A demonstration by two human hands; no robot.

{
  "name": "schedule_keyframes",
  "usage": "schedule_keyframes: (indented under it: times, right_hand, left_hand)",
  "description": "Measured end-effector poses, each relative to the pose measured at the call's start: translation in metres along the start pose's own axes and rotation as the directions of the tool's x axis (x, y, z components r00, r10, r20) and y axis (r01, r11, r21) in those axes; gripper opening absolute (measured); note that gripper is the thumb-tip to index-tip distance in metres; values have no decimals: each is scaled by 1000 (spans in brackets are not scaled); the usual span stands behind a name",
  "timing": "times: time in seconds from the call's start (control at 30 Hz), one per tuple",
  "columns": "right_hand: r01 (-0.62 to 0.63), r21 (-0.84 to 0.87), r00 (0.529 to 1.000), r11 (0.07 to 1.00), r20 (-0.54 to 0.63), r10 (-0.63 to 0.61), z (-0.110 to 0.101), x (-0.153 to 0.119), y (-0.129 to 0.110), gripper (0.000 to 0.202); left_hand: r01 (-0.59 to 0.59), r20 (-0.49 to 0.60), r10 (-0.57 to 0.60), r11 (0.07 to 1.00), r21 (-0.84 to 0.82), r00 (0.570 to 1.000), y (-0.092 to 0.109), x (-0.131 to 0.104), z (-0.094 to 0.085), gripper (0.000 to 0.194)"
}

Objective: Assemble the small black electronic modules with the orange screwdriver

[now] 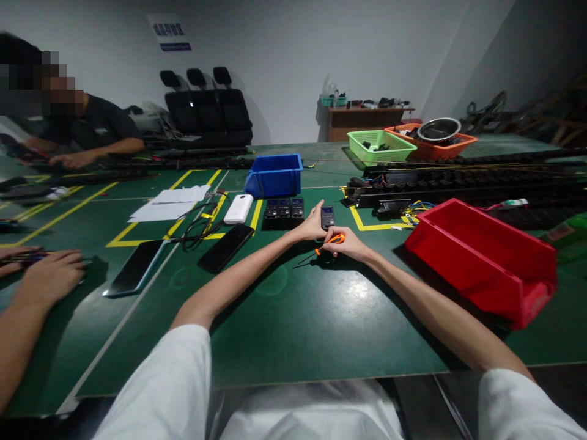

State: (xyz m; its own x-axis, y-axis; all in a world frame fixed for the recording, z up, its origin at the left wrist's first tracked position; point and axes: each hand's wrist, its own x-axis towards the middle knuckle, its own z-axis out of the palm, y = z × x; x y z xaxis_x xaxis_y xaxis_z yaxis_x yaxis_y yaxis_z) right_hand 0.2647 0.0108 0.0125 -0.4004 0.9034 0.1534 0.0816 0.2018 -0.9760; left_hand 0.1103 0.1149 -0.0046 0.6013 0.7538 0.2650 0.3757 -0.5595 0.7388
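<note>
Small black display module (327,217) sits just right of the fingers of the left hand (312,225), which lie along its side; how firmly they grip it cannot be told. The fingers of the right hand (349,244) are clamped on an orange-handled screwdriver (336,239), its shaft pointing left and down, away from the module. Work looks to be at this one unit; three similar modules (284,209) stand in a row left of the fingers, and whether those are finished or waiting is unclear.

Beneath spreads a green table (284,333) marked with yellow tape. Beyond the left fingers stands a blue bin (275,177); well right of the right fingers, a red bin (463,260). Farther off, black seats (208,113) line a pale wall (284,43), and a co-worker (105,125) sits far left.
</note>
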Motion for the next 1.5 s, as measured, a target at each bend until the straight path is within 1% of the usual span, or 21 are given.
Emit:
schedule_keyframes:
  times: [0.1, 0.2, 0.27, 0.43, 0.63, 0.7, 0.8, 0.87, 0.93, 1.03, 1.1, 1.17, 1.23, 1.27, 1.33, 1.4, 1.47, 1.5]
  right_hand:
    - [-6, 26, 999, 1000, 32, 5, 1, 0, 0, 29]
    - [-10, 25, 999, 1000, 48, 8, 1, 0, 1, 29]
    - [-17, 18, 999, 1000, 46, 16, 1, 1, 2, 29]
    - [-11, 6, 998, 1000, 54, 11, 1, 2, 4, 29]
    - [-20, -21, 996, 1000, 84, 21, 2, 2, 3, 31]
    - [-29, -29, 991, 999, 130, 32, 5, 2, -3, 32]
    - [-45, -30, 968, 999, 247, 51, 13, 0, -19, 31]
    - [-46, -2, 961, 999, 272, 44, 18, -3, -33, 31]
    - [-37, 39, 961, 999, 276, 25, 21, -5, -46, 30]
    - [8, 117, 973, 993, 227, -35, 20, -6, -60, 30]
    - [62, 160, 985, 985, 150, -86, 16, -5, -65, 30]
    - [129, 199, 991, 971, 20, -136, 10, -2, -67, 29]
    - [204, 212, 974, 956, -138, -177, 4, 1, -68, 29]
    - [234, 199, 959, 952, -207, -193, 1, 2, -68, 29]
    - [250, 134, 937, 959, -285, -204, -4, 6, -64, 31]
    - [228, 51, 929, 972, -310, -202, -6, 9, -56, 34]
    - [206, -38, 923, 978, -325, -207, -5, 11, -47, 35]
    - [199, -103, 917, 975, -332, -222, -3, 11, -42, 34]
  left_hand:
    - [21, -14, -23, 992, -121, 1000, -6, 1, 7, 131]
    - [26, -101, -37, 994, -110, 994, -8, 2, 11, 119]
    - [33, -140, -48, 994, -103, 989, -9, 4, 11, 114]
    - [-17, -129, 1, 992, -129, 992, -12, 4, 11, 116]
    - [-22, -112, 1, 983, -182, 994, -10, -2, 11, 113]
    - [-21, -91, 1, 976, -216, 996, -6, -7, 11, 108]
    - [-17, -59, 2, 966, -260, 998, 1, -18, 9, 102]
    - [-22, -46, 10, 961, -276, 999, 7, -27, 7, 103]
    - [1, -43, -14, 954, -300, 999, 13, -36, 4, 105]
    - [26, -69, -53, 939, -342, 996, 22, -48, -2, 111]
    - [24, -67, -54, 921, -389, 996, 30, -56, -8, 112]
    - [19, -45, -42, 904, -427, 998, 39, -66, -17, 109]
    - [10, -34, -28, 906, -424, 999, 49, -78, -28, 104]
    - [1, -35, -18, 906, -423, 999, 54, -85, -34, 103]
    - [2, -34, -18, 907, -421, 999, 62, -102, -46, 104]
    - [30, -41, -53, 902, -431, 998, 63, -119, -58, 108]
    - [100, -30, -124, 904, -415, 992, 57, -137, -69, 112]
    - [124, -50, -155, 915, -384, 987, 52, -145, -74, 112]
